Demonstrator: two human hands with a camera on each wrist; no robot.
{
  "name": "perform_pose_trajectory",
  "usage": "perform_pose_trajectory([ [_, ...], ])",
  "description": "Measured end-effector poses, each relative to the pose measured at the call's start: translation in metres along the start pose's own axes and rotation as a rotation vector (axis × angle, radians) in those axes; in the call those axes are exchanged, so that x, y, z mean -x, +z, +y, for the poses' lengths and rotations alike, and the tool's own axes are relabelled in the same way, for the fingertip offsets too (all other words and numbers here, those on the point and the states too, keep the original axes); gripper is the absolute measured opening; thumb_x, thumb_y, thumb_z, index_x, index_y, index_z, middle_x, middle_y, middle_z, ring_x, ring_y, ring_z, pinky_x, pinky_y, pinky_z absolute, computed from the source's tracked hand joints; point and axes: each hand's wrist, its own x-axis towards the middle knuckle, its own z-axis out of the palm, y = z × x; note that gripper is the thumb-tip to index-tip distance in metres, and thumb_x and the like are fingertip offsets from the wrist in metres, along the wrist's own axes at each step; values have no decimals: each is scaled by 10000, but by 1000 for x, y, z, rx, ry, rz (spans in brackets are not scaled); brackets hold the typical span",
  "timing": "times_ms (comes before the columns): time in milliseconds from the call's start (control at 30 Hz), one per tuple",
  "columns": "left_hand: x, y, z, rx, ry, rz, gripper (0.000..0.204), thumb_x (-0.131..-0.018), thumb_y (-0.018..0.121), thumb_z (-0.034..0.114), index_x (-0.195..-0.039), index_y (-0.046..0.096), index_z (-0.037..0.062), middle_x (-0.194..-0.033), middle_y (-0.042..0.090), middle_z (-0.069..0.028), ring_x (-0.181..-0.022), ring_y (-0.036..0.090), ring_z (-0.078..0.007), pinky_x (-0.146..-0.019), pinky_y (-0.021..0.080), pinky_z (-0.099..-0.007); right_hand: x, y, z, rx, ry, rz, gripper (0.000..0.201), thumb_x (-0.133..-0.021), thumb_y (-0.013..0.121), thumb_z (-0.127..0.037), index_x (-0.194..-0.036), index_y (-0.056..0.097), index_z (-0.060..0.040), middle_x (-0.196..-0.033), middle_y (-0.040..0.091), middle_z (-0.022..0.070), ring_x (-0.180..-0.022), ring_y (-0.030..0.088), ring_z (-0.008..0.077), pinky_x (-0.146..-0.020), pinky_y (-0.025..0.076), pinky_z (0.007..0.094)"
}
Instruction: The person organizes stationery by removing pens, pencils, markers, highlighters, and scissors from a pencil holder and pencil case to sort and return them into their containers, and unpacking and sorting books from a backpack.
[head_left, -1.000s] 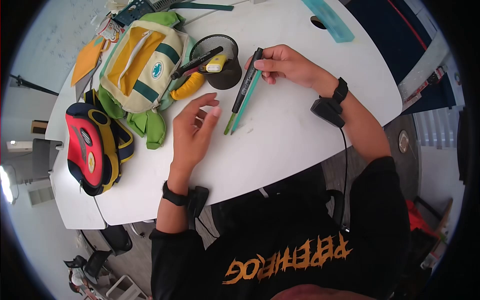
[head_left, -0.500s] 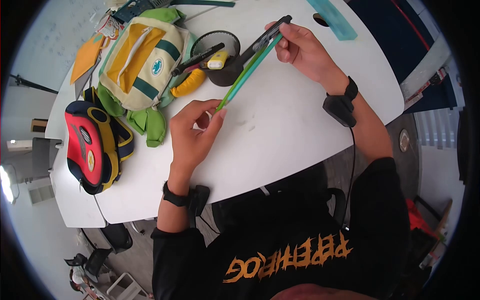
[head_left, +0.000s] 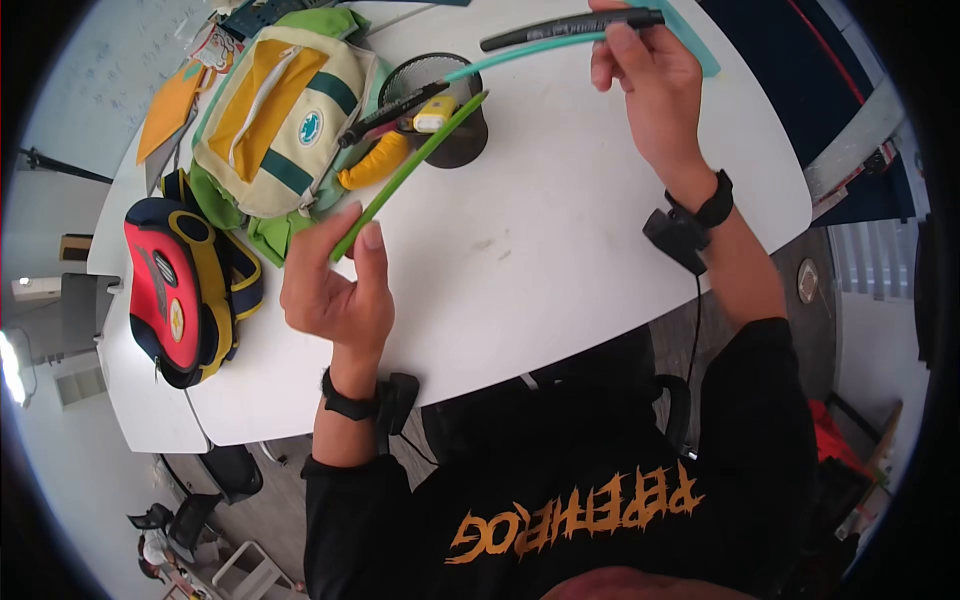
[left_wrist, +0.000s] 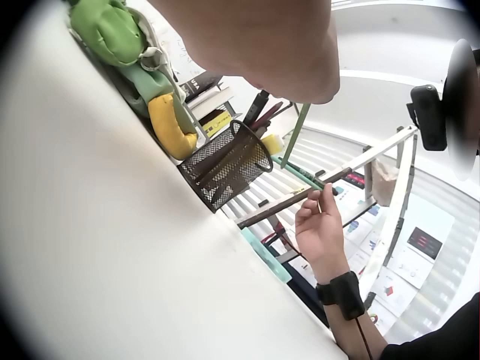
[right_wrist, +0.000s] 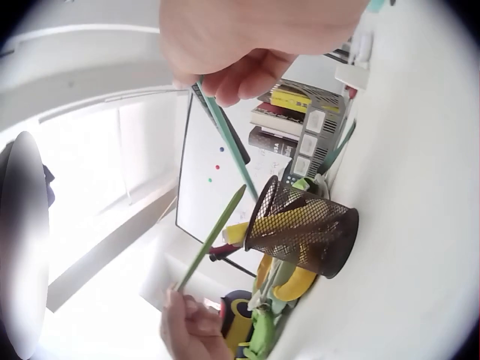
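My left hand (head_left: 340,285) pinches a slim green pencil (head_left: 410,170) near its lower end, between thumb and fingers. The pencil slants up and right over the table, its tapered tip at the top in the right wrist view. Higher up on the right, my right hand (head_left: 655,95) grips a black marker (head_left: 570,30) and a teal pencil (head_left: 520,55) together, both pointing left. Between the hands stands a black mesh pen cup (right_wrist: 330,232). Inside it are another black marker (head_left: 395,112) and a yellow item (head_left: 435,115).
A cream and green bag (head_left: 290,120) lies left of the cup, with a yellow padded piece (head_left: 375,162) beside it. Nearer on the left sits a red and navy backpack (head_left: 170,290). A teal case (left_wrist: 266,255) lies beyond the cup on the white table (head_left: 540,250).
The green pencil has passed from the right hand's bundle to my left hand, which has drawn back left. My right hand has risen up and right with the black marker and teal pencil.
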Motion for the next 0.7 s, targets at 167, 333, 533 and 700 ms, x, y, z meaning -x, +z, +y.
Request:
perform_pose_trajectory([
  [167,8,5,0,69,-49,114,247,-1034,691,29,-1252,672,-85,-988,766,-187,-717,672,-125,-596,530,-221,12,26,-30,-4,-194,-81,314,-1055,680,-99,-1319,676,71,-849,674,71,-728,650,142,-686,526,274],
  [333,6,8,7,139,-64,93,329,-1064,649,56,-1352,601,-96,-1004,777,-228,-734,691,-134,-626,548,-230,19,35,-28,-83,-300,-95,319,-988,787,-84,-1283,735,24,-919,726,33,-727,630,57,-650,534,213],
  [533,3,11,10,251,-84,-36,529,-1083,625,155,-1507,454,-111,-1204,730,-303,-771,715,-172,-716,582,-275,29,42,-31,-122,-199,-71,318,-973,797,-64,-1274,745,25,-880,734,36,-696,637,59,-646,553,208],
  [700,-3,14,11,436,-202,-225,839,-1027,692,274,-1649,247,-73,-1497,556,-355,-942,752,-245,-770,592,-295,27,42,-32,-161,-167,-89,319,-974,798,-71,-1274,746,21,-867,736,42,-688,649,61,-638,567,211],
])
